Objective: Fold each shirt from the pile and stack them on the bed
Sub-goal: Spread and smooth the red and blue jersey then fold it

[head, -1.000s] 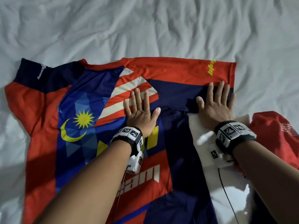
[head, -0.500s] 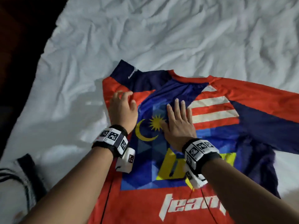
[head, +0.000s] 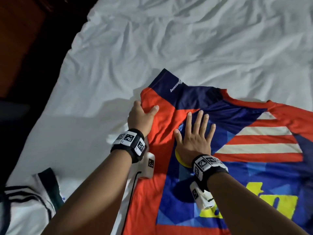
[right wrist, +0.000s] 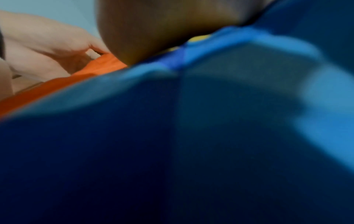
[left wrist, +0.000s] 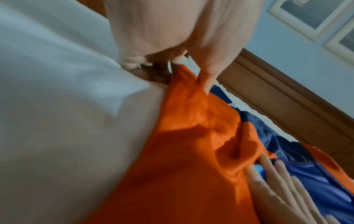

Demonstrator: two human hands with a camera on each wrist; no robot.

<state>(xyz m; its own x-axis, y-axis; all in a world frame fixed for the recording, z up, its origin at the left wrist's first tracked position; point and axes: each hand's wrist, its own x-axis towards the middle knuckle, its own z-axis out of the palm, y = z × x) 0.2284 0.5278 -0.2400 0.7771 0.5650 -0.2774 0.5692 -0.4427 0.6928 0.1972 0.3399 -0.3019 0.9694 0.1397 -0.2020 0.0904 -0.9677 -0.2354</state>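
A red and blue jersey point(head: 240, 160) with white stripes and yellow lettering lies spread on the white bed sheet point(head: 169, 48). My left hand point(head: 141, 116) grips the red sleeve point(head: 162, 106) at the jersey's left edge, fingers tucked under the cloth and thumb on top. In the left wrist view the thumb pinches the orange-red fabric point(left wrist: 191, 124), which is bunched and lifted. My right hand point(head: 196, 134) lies flat with fingers spread on the blue chest panel, pressing it down. The right wrist view is blurred, filled by blue cloth point(right wrist: 172, 136).
A white shirt with dark stripes point(head: 28, 200) lies at the lower left on the bed. Beyond the bed's left edge is dark floor and a wooden piece point(head: 20, 39). A wooden headboard point(left wrist: 287, 98) shows in the left wrist view. Wrinkled bare sheet stretches beyond the jersey.
Both hands moved left across the jersey from its right part. The left hand went from lying flat to gripping the red sleeve and lifting it; the right hand now presses flat near the collar.
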